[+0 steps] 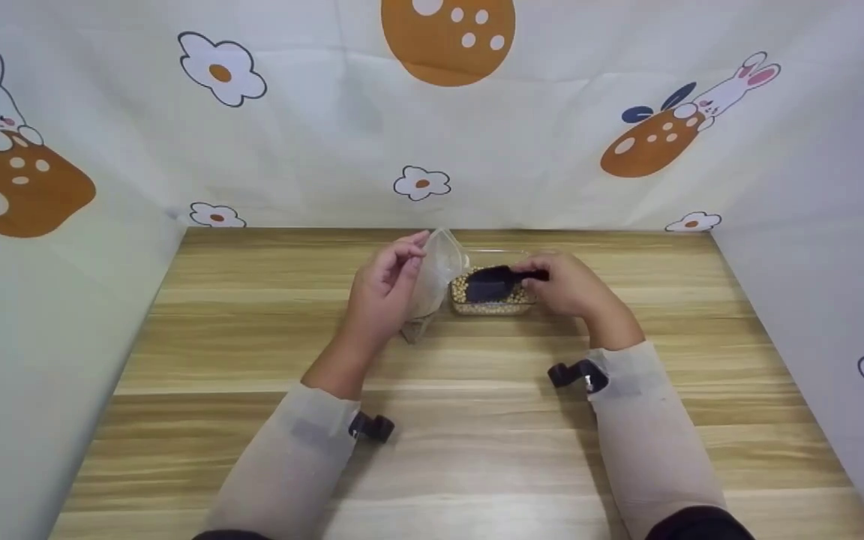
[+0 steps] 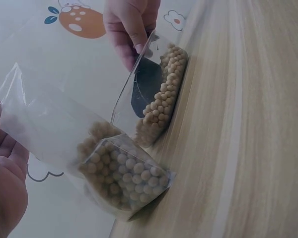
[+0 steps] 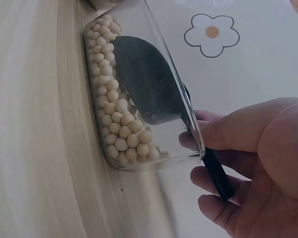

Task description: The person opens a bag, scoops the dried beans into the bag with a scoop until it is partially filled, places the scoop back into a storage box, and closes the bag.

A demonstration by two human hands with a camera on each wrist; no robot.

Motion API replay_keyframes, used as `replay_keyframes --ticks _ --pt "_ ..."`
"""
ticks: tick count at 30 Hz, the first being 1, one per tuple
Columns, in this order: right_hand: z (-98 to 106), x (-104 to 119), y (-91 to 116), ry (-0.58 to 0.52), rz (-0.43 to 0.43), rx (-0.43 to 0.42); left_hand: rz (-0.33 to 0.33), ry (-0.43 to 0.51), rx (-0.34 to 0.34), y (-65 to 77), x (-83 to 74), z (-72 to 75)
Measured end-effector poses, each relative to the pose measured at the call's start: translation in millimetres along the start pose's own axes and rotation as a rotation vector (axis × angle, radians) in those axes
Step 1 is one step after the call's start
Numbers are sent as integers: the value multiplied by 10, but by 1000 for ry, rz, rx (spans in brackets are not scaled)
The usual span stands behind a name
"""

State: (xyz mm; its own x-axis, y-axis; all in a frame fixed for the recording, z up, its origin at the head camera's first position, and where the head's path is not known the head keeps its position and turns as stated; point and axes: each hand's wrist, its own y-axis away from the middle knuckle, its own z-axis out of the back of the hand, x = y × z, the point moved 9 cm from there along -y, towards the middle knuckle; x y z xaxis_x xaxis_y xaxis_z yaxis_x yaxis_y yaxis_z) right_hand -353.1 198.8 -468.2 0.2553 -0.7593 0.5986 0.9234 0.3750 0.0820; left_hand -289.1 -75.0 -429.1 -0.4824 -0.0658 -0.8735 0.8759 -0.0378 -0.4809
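A clear rectangular container [image 1: 493,308] on the table holds a layer of soybeans [image 3: 119,126]. Inside it a black scoop [image 1: 488,285] lies against the beans, its handle over the rim. My right hand [image 1: 565,285] grips that handle between thumb and fingers. Left of the container stands a clear plastic bag [image 2: 49,116] with soybeans [image 2: 134,173] in its lower part. With curled fingers my left hand [image 1: 385,285] pinches the bag's upper edge; the exact contact is partly hidden in the left wrist view.
The wood-grain table [image 1: 447,450] runs up to a patterned cloth backdrop [image 1: 312,142] just behind the container. Cloth walls also rise at both sides. Each forearm wears a pale sleeve with a small black camera mount [image 1: 578,375].
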Motion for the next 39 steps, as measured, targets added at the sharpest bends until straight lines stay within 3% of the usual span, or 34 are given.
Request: replay_keyframes --ticks 11,16,24,32,39 --pt "34 32 23 -14 17 -19 -2 -20 5 1 -9 1" --pt "102 39 57 -47 -16 -35 1 -18 7 -4 -12 0" --pt "241 235 104 -26 27 -142 -4 -22 6 -3 -31 4" --pt "218 462 130 -111 90 -191 -2 -33 10 -6 -31 2" --pt "84 648 127 -249 142 -160 9 -26 9 -6 -32 6"
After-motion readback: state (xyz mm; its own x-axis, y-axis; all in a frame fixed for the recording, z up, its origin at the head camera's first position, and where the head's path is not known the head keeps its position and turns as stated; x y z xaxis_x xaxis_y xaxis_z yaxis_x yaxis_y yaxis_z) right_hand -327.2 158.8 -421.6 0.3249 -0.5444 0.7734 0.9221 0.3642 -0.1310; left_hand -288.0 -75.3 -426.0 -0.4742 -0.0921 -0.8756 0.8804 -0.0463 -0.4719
